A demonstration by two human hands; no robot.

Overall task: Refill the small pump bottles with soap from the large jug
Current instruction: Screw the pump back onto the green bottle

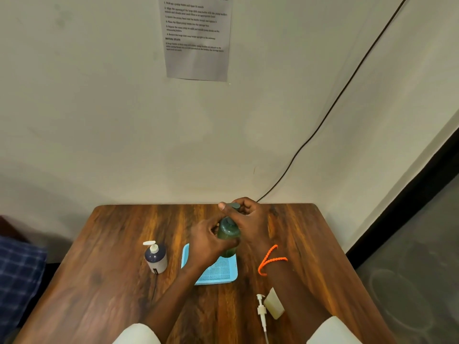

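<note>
A dark green pump bottle (pixel 228 234) stands upright over the far edge of a light blue tray (pixel 213 271) in the middle of the wooden table (pixel 111 269). My left hand (pixel 206 242) wraps around the bottle's body from the left. My right hand (pixel 248 219) closes over its dark pump head at the top. A second small bottle (pixel 156 258), dark with a white pump, stands to the left of the tray. A loose white pump with its tube (pixel 262 314) lies near the front right, beside a cream bottle (pixel 273 304) on its side. No large jug is in view.
A black cable (pixel 323 120) runs down the wall behind the table. A printed sheet (pixel 196 38) hangs on the wall. Blue checked cloth (pixel 17 274) sits off the table's left edge. The floor drops away on the right.
</note>
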